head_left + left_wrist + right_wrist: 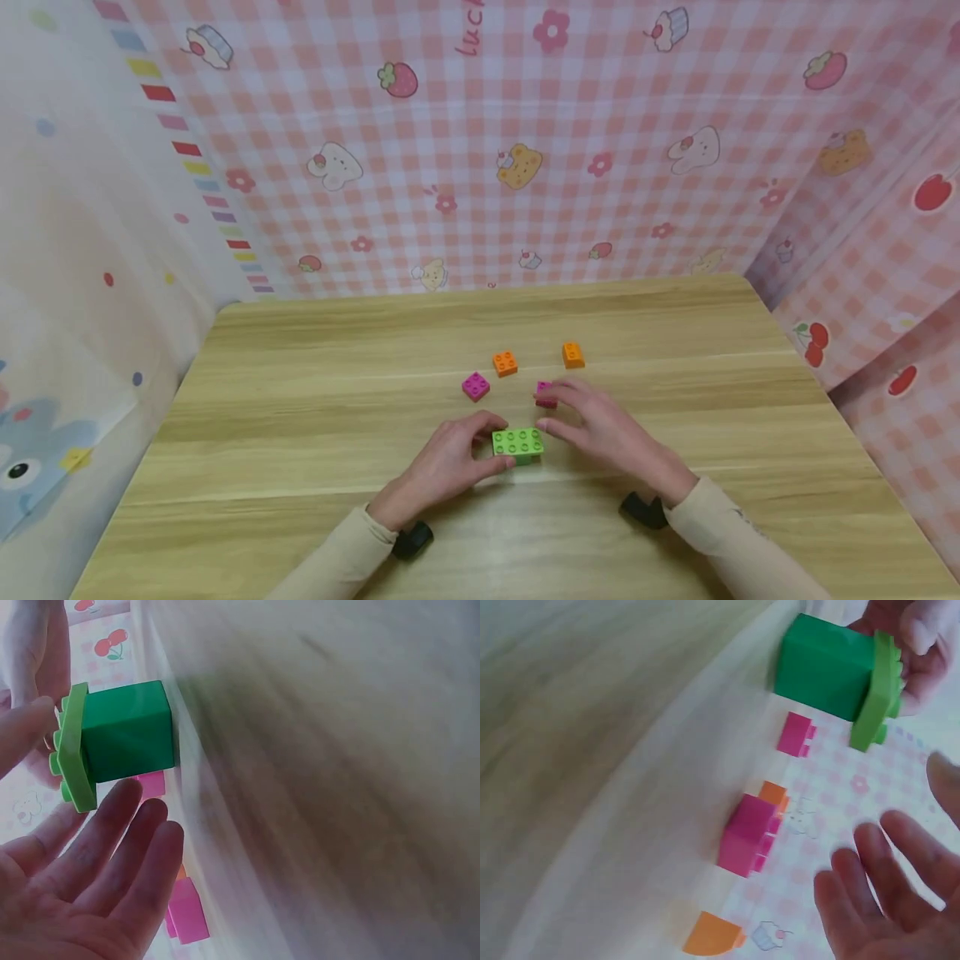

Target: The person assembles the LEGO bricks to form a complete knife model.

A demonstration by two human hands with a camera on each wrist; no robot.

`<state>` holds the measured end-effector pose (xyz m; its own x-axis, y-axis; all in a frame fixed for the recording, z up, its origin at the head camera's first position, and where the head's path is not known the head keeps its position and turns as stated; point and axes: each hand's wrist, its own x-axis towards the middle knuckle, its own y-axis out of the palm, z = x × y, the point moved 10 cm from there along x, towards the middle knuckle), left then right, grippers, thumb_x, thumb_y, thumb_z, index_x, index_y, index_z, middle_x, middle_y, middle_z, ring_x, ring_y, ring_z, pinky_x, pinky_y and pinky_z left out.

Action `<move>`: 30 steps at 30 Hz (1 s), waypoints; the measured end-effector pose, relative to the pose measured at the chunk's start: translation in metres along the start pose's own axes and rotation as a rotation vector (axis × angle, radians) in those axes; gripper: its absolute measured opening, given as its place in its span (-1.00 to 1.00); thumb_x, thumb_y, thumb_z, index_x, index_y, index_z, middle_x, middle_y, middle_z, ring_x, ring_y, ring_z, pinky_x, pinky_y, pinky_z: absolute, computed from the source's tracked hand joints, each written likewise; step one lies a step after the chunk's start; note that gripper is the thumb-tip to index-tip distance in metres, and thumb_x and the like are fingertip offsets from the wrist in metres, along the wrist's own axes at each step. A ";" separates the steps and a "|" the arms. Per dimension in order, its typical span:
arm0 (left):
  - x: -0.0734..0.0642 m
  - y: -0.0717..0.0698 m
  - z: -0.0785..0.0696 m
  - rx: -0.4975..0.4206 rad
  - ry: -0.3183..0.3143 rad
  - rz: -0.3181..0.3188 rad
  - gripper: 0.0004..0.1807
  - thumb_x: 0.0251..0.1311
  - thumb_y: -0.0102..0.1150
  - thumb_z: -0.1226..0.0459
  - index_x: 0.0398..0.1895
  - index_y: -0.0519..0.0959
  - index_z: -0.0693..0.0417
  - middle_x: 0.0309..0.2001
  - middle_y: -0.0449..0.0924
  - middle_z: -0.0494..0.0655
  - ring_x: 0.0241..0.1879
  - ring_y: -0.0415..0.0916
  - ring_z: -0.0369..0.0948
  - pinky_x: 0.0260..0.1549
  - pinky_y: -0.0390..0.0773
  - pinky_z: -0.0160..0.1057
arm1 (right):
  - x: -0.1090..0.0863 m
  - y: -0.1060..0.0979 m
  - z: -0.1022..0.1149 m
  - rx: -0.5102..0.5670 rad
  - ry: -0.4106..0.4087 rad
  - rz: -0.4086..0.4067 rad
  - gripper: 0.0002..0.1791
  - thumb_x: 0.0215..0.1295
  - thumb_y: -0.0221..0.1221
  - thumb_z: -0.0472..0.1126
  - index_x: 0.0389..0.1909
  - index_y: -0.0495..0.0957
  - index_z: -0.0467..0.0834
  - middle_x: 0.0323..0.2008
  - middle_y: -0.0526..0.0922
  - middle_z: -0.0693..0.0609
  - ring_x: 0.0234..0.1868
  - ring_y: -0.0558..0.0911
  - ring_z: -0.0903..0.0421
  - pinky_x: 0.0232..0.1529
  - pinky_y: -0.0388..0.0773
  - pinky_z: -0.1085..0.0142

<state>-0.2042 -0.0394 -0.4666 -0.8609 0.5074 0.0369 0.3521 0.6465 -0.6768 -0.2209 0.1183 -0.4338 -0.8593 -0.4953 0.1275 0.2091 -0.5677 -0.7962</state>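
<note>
A light green toy plate with two rows of studs sits on a dark green building brick, which stands on the table. My left hand holds the plate between thumb and index finger at its left end, the other fingers spread beside the brick. To the right, my right hand has its fingers loosely bent and holds nothing. Its fingertips overlap a magenta brick in the head view; in the right wrist view they show apart from that magenta brick. The right thumb lies close to the plate's right end.
Behind the hands lie another magenta brick, an orange brick and an orange brick with a curved side. The wooden table meets a pink checked cloth at the back.
</note>
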 end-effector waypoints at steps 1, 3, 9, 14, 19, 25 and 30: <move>0.000 0.000 0.000 0.002 0.000 0.001 -0.51 0.24 0.45 0.07 0.14 0.62 0.11 0.01 0.72 -0.08 -0.04 0.64 -0.18 0.01 0.64 -0.14 | 0.001 -0.002 -0.002 -0.004 0.002 -0.018 -0.50 0.42 0.33 -0.02 0.26 0.59 -0.18 0.28 0.57 -0.13 0.30 0.54 -0.15 0.29 0.49 -0.16; 0.001 0.000 0.000 0.002 0.002 0.004 -0.51 0.24 0.46 0.05 0.14 0.62 0.08 0.03 0.71 -0.08 -0.03 0.63 -0.17 0.03 0.64 -0.12 | 0.004 -0.004 -0.006 -0.003 0.011 -0.042 -0.47 0.40 0.35 -0.03 0.28 0.57 -0.19 0.28 0.56 -0.14 0.31 0.52 -0.16 0.30 0.48 -0.18; 0.001 -0.001 -0.002 -0.021 0.021 -0.003 -0.54 0.24 0.46 0.09 0.12 0.63 0.10 0.02 0.72 -0.08 -0.02 0.64 -0.17 0.04 0.64 -0.10 | 0.011 0.001 -0.023 0.030 0.087 -0.012 -0.34 0.37 0.37 -0.01 0.40 0.46 -0.18 0.42 0.44 -0.18 0.44 0.40 -0.23 0.39 0.33 -0.26; 0.000 0.000 -0.002 -0.027 0.020 -0.008 -0.57 0.23 0.47 0.10 0.09 0.64 0.07 -0.02 0.72 -0.12 -0.05 0.64 -0.19 0.02 0.63 -0.10 | 0.016 0.006 -0.035 0.050 0.141 0.035 -0.30 0.37 0.37 0.00 0.44 0.42 -0.16 0.44 0.43 -0.17 0.45 0.38 -0.21 0.41 0.31 -0.23; 0.000 0.000 0.000 -0.034 0.010 -0.008 -0.63 0.24 0.45 0.15 0.06 0.64 0.05 -0.02 0.73 -0.13 -0.05 0.65 -0.18 0.02 0.64 -0.10 | 0.022 0.009 -0.043 0.055 0.184 0.076 -0.32 0.35 0.39 -0.04 0.41 0.44 -0.18 0.37 0.50 -0.16 0.37 0.47 -0.16 0.39 0.38 -0.16; 0.000 0.001 -0.001 -0.058 0.008 -0.014 -0.69 0.27 0.42 0.23 0.04 0.64 0.05 -0.03 0.73 -0.10 -0.07 0.67 -0.17 0.00 0.67 -0.12 | 0.027 0.014 -0.048 0.004 0.190 0.109 -0.37 0.34 0.39 -0.15 0.37 0.46 -0.26 0.31 0.54 -0.21 0.31 0.51 -0.17 0.37 0.41 -0.12; -0.002 0.002 -0.002 -0.076 0.017 -0.017 -0.70 0.29 0.40 0.26 0.06 0.63 0.08 0.00 0.74 -0.05 -0.06 0.69 -0.15 0.00 0.68 -0.15 | 0.030 0.015 -0.048 -0.040 0.166 0.099 -0.45 0.36 0.36 -0.22 0.31 0.51 -0.28 0.23 0.59 -0.20 0.23 0.56 -0.15 0.32 0.47 -0.10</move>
<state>-0.2012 -0.0384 -0.4665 -0.8610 0.5049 0.0611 0.3647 0.6966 -0.6179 -0.2658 0.1265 -0.4703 -0.9013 -0.4304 -0.0490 0.2804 -0.4934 -0.8234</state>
